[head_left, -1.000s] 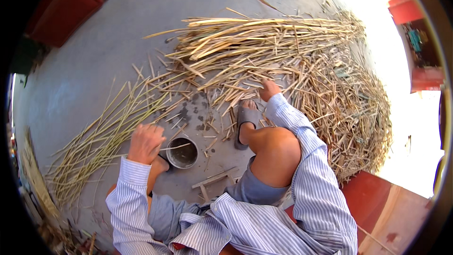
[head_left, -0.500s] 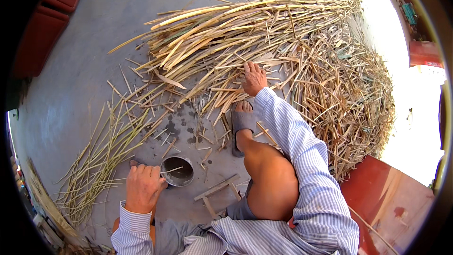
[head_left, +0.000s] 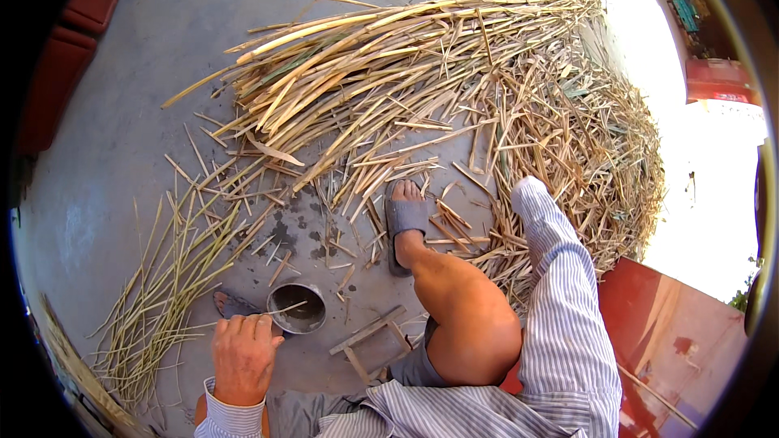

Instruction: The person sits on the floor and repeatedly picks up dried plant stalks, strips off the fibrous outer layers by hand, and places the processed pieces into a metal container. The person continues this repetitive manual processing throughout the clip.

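I see a matt plant stem (head_left: 288,308) and dry, faintly glossy stalks (head_left: 365,61) above smooth floor (head_left: 154,73). The bucket (head_left: 314,315) looks like dull metal, the sleeve (head_left: 572,316) woven cloth.

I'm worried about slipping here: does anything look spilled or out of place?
Yes. Dark, wet-looking spots mark the grey floor beyond the pot, as if liquid splashed, though I can't tell what. Short stalk pieces lie loose around them, apart from the big heap at right.
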`<control>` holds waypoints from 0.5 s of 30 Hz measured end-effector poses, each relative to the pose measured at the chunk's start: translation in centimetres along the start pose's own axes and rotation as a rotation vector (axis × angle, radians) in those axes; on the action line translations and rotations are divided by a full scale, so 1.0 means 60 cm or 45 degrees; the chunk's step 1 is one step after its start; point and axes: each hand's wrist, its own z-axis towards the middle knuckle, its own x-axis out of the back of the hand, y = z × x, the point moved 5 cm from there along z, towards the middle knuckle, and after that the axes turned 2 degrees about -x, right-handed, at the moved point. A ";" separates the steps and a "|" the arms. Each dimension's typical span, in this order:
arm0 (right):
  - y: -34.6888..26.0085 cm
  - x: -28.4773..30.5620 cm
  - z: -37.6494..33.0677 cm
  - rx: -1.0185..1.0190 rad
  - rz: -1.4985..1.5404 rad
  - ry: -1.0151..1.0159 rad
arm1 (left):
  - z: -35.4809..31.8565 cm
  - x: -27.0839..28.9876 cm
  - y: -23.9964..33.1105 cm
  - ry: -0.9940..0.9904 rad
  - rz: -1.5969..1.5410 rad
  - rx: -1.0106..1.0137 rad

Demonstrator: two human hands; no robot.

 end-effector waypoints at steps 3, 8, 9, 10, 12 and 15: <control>-0.059 0.140 0.094 0.236 1.075 0.731 | 0.018 0.015 0.001 0.001 0.047 -0.060; -0.291 0.406 0.049 0.311 2.400 0.399 | 0.015 -0.004 -0.003 0.001 0.034 -0.050; -0.325 0.425 0.045 0.286 2.501 0.244 | 0.012 -0.010 -0.005 -0.019 0.020 -0.045; -0.351 0.441 0.019 0.177 2.617 0.238 | 0.008 -0.014 -0.003 -0.025 0.013 -0.052; -0.384 0.447 0.012 0.142 2.852 0.002 | 0.008 -0.016 0.002 -0.034 0.003 -0.083; -0.385 0.438 0.033 0.594 2.842 0.128 | 0.010 -0.016 -0.003 -0.004 0.012 -0.085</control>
